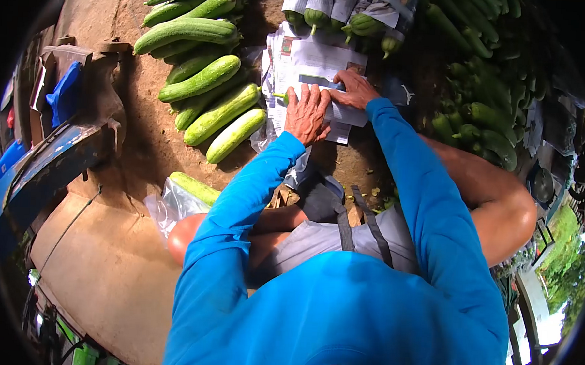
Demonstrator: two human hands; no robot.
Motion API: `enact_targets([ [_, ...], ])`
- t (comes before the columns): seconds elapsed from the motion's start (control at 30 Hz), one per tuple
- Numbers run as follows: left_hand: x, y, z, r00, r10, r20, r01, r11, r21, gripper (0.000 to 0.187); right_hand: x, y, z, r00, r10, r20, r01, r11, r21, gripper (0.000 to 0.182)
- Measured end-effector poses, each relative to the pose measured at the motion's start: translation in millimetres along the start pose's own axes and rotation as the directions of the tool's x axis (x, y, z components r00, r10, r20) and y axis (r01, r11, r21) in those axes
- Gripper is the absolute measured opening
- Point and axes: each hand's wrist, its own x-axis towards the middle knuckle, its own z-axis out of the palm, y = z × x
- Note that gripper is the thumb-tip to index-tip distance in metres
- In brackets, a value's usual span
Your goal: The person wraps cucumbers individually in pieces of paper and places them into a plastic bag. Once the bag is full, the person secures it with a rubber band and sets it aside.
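My left hand [307, 114] lies on a newspaper-wrapped gourd, its fingers pressing down on the paper. A green stem end [281, 96] pokes out of the paper beside those fingertips. To the right, my right hand [354, 90] has bent fingers on the same newspaper [321, 55], close to the left fingertips. The paper hides most of the gourd, and what the right fingertips grip is too small to make out. Just beyond both hands are several gourds [316, 17] wrapped in newspaper with their green ends showing.
Several bare green gourds [209, 78] lie in a row at the left. More green vegetables [481, 116] are heaped at the right in shade. One gourd in a clear plastic bag [181, 200] is by the left knee. A blue metal frame [42, 165] stands far left.
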Motion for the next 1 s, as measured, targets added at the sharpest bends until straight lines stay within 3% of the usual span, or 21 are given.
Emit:
enact_targets([
  [0.03,3.7,-5.6,3.1,0.999,0.032,0.033,-0.033,0.999,0.015,0.092,-8.5,-2.4,-0.2,0.978,-0.042,-0.202,0.006,0.984,-0.177,0.042],
  [0.07,8.0,-10.0,5.1,0.999,0.038,0.033,-0.038,0.999,0.011,0.092,-15.5,-3.3,-2.5,0.978,-0.036,-0.204,-0.001,0.984,-0.178,0.042],
  [0.13,18.6,-17.4,8.0,0.991,0.057,0.124,-0.049,0.997,-0.067,0.092,-30.9,-4.5,-9.3,0.91,-0.199,-0.363,0.077,0.943,-0.324,0.04],
  [0.17,23.4,-20.5,15.3,0.994,0.062,-0.092,-0.073,0.99,-0.119,0.085,-41.7,-11.7,-10.0,0.91,-0.229,-0.347,0.107,0.935,-0.338,0.044],
  [0.2,31.5,-23.5,17.3,0.991,0.048,-0.126,-0.067,0.987,-0.149,0.082,-50.4,-15.2,-5.3,0.911,-0.225,-0.345,0.101,0.934,-0.342,0.044],
  [0.27,52.6,-32.2,11.1,0.994,0.032,0.108,-0.007,0.974,-0.226,0.083,-66.5,-24.0,4.6,0.906,-0.301,-0.298,0.196,0.922,-0.335,0.051],
  [0.3,65.6,-36.3,1.2,0.946,0.028,0.323,0.055,0.968,-0.246,0.086,-70.3,-29.7,9.2,0.924,-0.24,-0.297,0.121,0.921,-0.369,0.068],
  [0.33,75.7,-39.4,-3.2,0.95,0.025,0.312,0.056,0.967,-0.248,0.086,-68.3,-34.4,10.5,0.922,-0.248,-0.296,0.124,0.917,-0.38,0.068],
  [0.43,99.0,-50.6,-0.1,0.871,0.043,0.489,0.092,0.964,-0.248,0.086,-58.1,-27.9,17.5,0.945,-0.199,-0.261,0.033,0.849,-0.527,0.098],
  [0.53,103.7,-50.2,-13.5,0.875,-0.016,0.484,0.136,0.968,-0.213,0.093,-36.4,-7.3,13.8,0.952,-0.211,-0.222,0.054,0.827,-0.559,0.096],
  [0.57,93.1,-51.7,-10.4,0.957,0.034,0.287,0.026,0.979,-0.202,0.085,-30.7,-3.7,13.0,0.952,-0.19,-0.238,0.043,0.858,-0.513,0.089],
  [0.6,82.5,-46.5,-12.0,0.956,0.034,0.291,0.028,0.979,-0.204,0.085,-26.1,-4.8,6.5,0.954,-0.188,-0.235,0.043,0.859,-0.511,0.089],
  [0.67,59.5,-36.7,-18.7,0.983,0.002,-0.185,-0.056,0.957,-0.284,0.071,-11.7,-7.9,-10.9,0.997,0.04,-0.062,-0.064,0.894,-0.443,0.081],
  [0.7,45.7,-29.7,-21.8,0.979,-0.024,-0.201,-0.043,0.946,-0.323,0.063,-8.3,-5.7,-15.1,0.999,0.005,-0.05,-0.027,0.893,-0.448,0.078],
  [0.73,33.7,-25.8,-24.8,0.985,-0.023,-0.17,-0.032,0.949,-0.313,0.067,-5.2,-4.7,-19.0,0.999,-0.003,-0.041,-0.015,0.895,-0.447,0.078],
  [0.8,14.8,-22.3,-13.2,0.984,0.024,-0.179,-0.076,0.955,-0.288,0.07,4.4,-4.6,-28.8,0.995,0.069,0.067,-0.045,0.95,-0.309,0.079],
  [0.87,7.0,-19.6,-3.6,0.992,0.002,-0.125,-0.03,0.973,-0.228,0.076,9.1,1.8,-28.1,0.993,0.077,0.085,-0.049,0.953,-0.298,0.071],
  [0.9,5.0,-18.5,-4.3,0.991,-0.007,-0.131,-0.018,0.982,-0.19,0.081,13.2,7.9,-26.4,0.966,0.068,0.248,-0.072,0.997,0.007,0.066],
  [0.93,5.0,-17.5,-4.8,0.99,-0.013,-0.14,-0.008,0.988,-0.151,0.085,18.2,14.0,-25.3,0.919,0.016,0.395,-0.145,0.943,0.3,0.061],
  [0.97,6.6,-16.1,-2.8,0.983,-0.034,-0.178,-0.007,0.974,-0.225,0.093,9.7,-6.1,-33.6,0.866,0.093,0.492,-0.326,0.851,0.412,0.049],
  [1.0,7.3,-16.1,-6.8,0.981,-0.05,-0.185,0.006,0.973,-0.231,0.093,1.0,-14.3,-31.2,0.706,0.084,0.703,-0.639,0.502,0.583,0.045],
])
